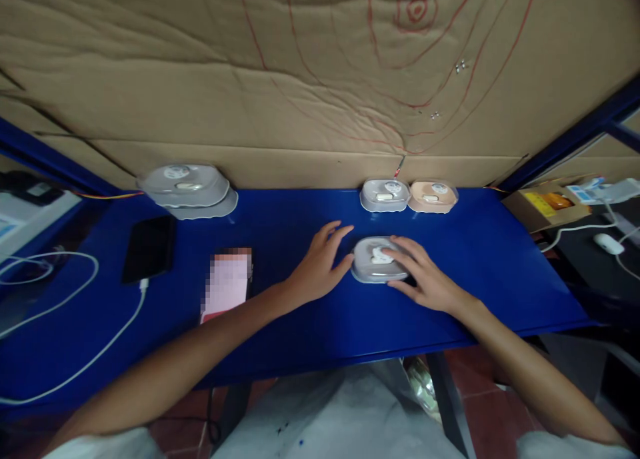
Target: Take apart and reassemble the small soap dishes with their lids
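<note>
A small oval grey box with a clear lid [367, 270] rests on the blue table in front of me. Something white sits under or on its lid, too blurred to name. My right hand [423, 272] grips the box from its right side, with fingers over the top and far edge and the thumb at the near edge. To the left, my left hand [320, 262] hovers with fingers spread and holds nothing; its thumb tip comes close to the box's left side.
At the back stand another grey lidded box [384, 196], a peach one [433, 197] and stacked larger grey ones [187, 189]. A dark phone [149, 249] with a white cable [115, 344] and a lit phone [227, 282] lie left. A cardboard box [545, 206] stands right.
</note>
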`<state>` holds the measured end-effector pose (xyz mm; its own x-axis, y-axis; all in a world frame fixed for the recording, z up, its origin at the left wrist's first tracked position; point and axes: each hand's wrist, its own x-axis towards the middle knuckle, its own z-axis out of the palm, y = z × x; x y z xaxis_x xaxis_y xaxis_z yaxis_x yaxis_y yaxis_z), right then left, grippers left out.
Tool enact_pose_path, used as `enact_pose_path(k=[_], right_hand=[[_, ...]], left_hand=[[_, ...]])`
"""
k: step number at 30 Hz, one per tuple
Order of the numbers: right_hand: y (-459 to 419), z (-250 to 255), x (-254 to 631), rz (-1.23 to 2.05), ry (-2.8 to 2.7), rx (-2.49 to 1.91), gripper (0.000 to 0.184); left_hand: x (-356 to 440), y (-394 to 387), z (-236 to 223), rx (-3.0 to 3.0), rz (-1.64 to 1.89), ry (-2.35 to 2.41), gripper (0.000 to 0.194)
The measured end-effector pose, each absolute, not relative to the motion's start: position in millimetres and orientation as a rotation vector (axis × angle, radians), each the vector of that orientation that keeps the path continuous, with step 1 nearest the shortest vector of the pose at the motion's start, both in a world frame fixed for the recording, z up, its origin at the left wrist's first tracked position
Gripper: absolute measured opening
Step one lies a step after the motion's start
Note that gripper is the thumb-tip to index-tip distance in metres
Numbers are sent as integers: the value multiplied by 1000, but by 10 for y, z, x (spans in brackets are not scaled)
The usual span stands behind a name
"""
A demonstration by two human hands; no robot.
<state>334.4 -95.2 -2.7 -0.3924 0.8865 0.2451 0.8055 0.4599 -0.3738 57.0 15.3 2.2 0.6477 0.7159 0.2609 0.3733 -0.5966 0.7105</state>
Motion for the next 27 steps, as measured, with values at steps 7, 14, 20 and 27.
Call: enact_pose_path(k=[7, 14, 20, 27], right_hand=[[-1347, -216, 4634, -322, -1922, -2051, 60], [-1032, -337, 5652, -362, -1627, -2185, 65], [-388, -240, 5714, -230, -1665, -2081, 68], [-8, -284, 4812, -84, -1756, -1857, 67]], left_hand=[[1785, 801, 246, 2577, 548, 831, 66], [1244, 788, 165, 2539, 518, 918, 48], [283, 313, 112, 2479, 527, 1000, 46], [-11, 157, 129, 2322, 362, 1010, 84]])
